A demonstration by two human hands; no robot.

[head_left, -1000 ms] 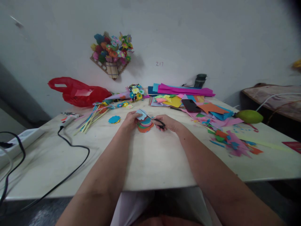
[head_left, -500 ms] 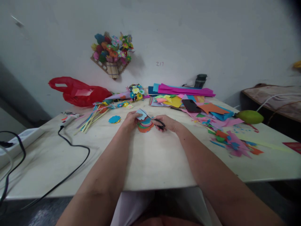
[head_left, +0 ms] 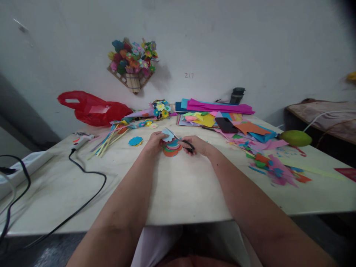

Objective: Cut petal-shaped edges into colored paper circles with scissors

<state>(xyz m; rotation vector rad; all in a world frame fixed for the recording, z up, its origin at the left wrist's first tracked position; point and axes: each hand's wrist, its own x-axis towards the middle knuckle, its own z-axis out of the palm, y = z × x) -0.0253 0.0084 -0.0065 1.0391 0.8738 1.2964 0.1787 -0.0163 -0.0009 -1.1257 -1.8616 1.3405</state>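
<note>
Across the pale tabletop (head_left: 191,189), loose multicoloured paper scraps (head_left: 278,170) right, a white corded tool (head_left: 84,140) left.
Behind, a whitish wall (head_left: 250,44) bears colourful flowers (head_left: 133,59). Between the separated hands, light-blue scalloped paper (head_left: 167,136) is pinched by the left hand (head_left: 154,142); the right hand (head_left: 197,145) grips black-handled metal scissors (head_left: 189,147), blades at the paper's edge.

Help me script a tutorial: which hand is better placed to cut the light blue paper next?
Right, I'd judge: the right hand holds the scissors right by the paper, while the left hand is occupied gripping that paper.
</note>
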